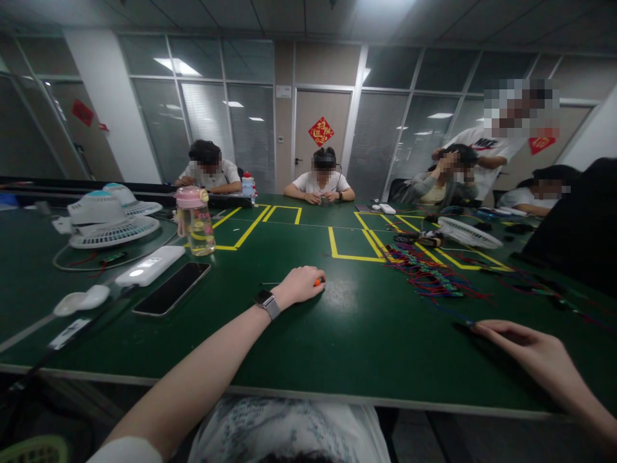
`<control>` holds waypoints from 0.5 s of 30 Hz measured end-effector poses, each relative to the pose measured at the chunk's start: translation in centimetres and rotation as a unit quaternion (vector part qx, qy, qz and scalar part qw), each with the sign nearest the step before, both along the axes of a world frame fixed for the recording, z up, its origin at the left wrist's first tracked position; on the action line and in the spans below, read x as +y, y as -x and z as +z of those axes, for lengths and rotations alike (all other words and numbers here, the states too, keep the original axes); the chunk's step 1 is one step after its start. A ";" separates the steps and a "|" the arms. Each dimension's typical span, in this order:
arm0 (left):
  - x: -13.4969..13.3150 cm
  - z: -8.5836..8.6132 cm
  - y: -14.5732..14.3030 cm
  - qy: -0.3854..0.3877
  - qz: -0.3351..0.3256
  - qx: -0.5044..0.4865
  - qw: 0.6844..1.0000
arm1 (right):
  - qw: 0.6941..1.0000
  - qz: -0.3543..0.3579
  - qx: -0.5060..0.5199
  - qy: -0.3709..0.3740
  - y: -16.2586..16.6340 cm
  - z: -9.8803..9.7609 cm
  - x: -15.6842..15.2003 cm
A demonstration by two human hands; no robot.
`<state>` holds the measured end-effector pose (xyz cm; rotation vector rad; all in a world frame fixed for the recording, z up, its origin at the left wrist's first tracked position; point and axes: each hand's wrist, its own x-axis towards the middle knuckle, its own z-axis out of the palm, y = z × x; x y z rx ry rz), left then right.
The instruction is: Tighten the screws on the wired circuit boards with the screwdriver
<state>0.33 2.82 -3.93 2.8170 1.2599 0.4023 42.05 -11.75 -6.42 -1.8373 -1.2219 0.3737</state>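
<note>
My left hand [303,285], with a watch on the wrist, rests on the green table [347,328], fingers curled over a small orange-tipped tool [317,281] with a thin shaft sticking out to the left. My right hand [523,344] reaches out to the right, fingers pressed on a blue wire [453,316] at the near end of a pile of red and blue wires with small green boards [429,273].
A black phone [172,289], a white power bank [150,265], a white case [81,300], a pink-lidded bottle [195,220] and two desk fans [113,222] lie at left. Another fan [470,233] is at right. Several people sit along the far side.
</note>
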 end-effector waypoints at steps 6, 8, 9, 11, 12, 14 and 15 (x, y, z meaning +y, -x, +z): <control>-0.1 -0.4 -0.1 0.010 -0.002 0.007 1.000 | 0.998 -0.037 0.047 0.021 -0.7 0.2 0.0; -0.1 -0.4 -0.2 0.009 0.001 0.009 1.000 | 0.998 -0.036 0.053 0.016 -0.8 0.1 -0.1; -0.2 -0.4 -0.2 0.009 0.002 0.011 1.000 | 0.998 -0.035 0.046 0.013 -0.8 0.1 -0.2; -0.2 -0.3 -0.2 0.010 0.003 0.013 1.000 | 0.999 -0.027 0.011 0.012 -0.8 -0.1 -0.2; -0.2 -0.3 -0.2 0.010 0.003 0.014 1.000 | 1.000 -0.022 -0.011 0.012 -0.7 -0.2 -0.2; -0.3 -0.3 -0.3 0.010 0.004 0.015 1.000 | 0.999 -0.005 -0.051 0.009 -0.7 -0.3 -0.1; -0.3 -0.3 -0.3 0.010 0.005 0.015 1.000 | 0.998 0.005 -0.066 0.004 -0.7 -0.4 -0.1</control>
